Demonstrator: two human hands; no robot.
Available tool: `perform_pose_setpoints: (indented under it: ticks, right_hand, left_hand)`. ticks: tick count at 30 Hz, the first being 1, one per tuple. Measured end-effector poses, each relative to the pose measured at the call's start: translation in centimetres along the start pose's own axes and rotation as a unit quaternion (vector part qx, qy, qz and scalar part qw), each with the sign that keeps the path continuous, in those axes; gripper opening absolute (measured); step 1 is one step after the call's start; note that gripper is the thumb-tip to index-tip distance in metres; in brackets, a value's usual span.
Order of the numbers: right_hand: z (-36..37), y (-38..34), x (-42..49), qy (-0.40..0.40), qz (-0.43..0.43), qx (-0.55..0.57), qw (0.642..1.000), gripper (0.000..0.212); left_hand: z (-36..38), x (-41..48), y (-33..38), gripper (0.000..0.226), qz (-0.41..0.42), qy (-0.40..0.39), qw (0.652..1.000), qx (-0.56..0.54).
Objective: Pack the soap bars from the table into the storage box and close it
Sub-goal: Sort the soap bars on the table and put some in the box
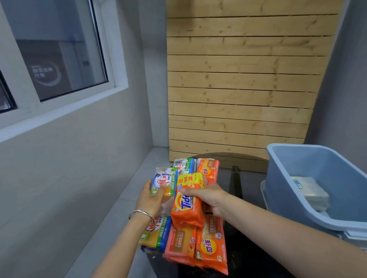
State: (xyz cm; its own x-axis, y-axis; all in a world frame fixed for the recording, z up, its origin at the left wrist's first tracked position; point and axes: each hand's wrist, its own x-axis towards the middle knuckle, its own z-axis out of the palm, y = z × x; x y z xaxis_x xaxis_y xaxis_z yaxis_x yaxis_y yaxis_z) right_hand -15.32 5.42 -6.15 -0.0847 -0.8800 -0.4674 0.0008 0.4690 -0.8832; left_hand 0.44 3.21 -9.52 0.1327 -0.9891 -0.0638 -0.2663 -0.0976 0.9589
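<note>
Our left hand [151,201] grips a white-blue soap bar [162,181]; our right hand [207,199] grips the orange Tide bar [186,210]

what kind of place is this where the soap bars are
Likely a bare indoor room corner used for storage: a window, a slatted wooden panel leaning against the grey wall, and a blue storage box.

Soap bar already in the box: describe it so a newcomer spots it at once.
Look right to the big pale-blue storage box beside the dark table. One soap bar lies on its floor. Its wrapper is pale, whitish-grey, unlike the bright orange and yellow bars piled on the table.
</note>
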Motion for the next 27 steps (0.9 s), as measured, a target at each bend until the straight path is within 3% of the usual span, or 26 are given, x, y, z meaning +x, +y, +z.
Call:
perform_pose_setpoints:
  ticks: [5,8,12,16,20,22,24,27]
  right_hand:
    - [-3.3,-1.5,-2.2,-0.014,-0.054,0.004,0.998,0.054]
    - [-6.6,-3.5,-4.0,-0.026,-0.094,0.04,0.994,0.033]
    - [-11.9,-6.2,-6.9,-0.04,-0.142,0.077,0.986,0.029]
    - [-17.0,-7.8,-9.5,-0.03,-0.187,0.074,0.979,0.033]
    - [-21.5,-8.0,-10.7,0.011,-0.212,0.056,0.976,0.074]
    - [-23.6,-7.7,-11.0,0.024,-0.205,0.052,0.977,0.084]
    - [-25.3,-7.3,-10.9,0.028,-0.193,0.045,0.98,0.08]
    - [-27.4,-6.1,-10.3,0.02,-0.158,0.045,0.986,0.053]
  left_hand:
    - [0.9,-1.4,2.3,0.049,0.149,0.092,0.982,0.07]
    - [3.2,-3.1,5.7,0.039,0.206,-0.003,0.978,0.011]
    - [7.9,-5.3,10.1,0.028,0.188,-0.138,0.967,-0.104]
    - [12.9,-7.3,13.6,0.025,0.199,-0.176,0.947,-0.18]
    - [17.6,-8.6,15.6,0.024,0.227,-0.206,0.924,-0.228]
    - [19.6,-8.8,16.0,0.025,0.244,-0.23,0.914,-0.23]
    - [21.3,-8.8,16.0,0.023,0.251,-0.247,0.911,-0.216]
    - [23.5,-7.9,14.6,0.03,0.234,-0.248,0.922,-0.183]
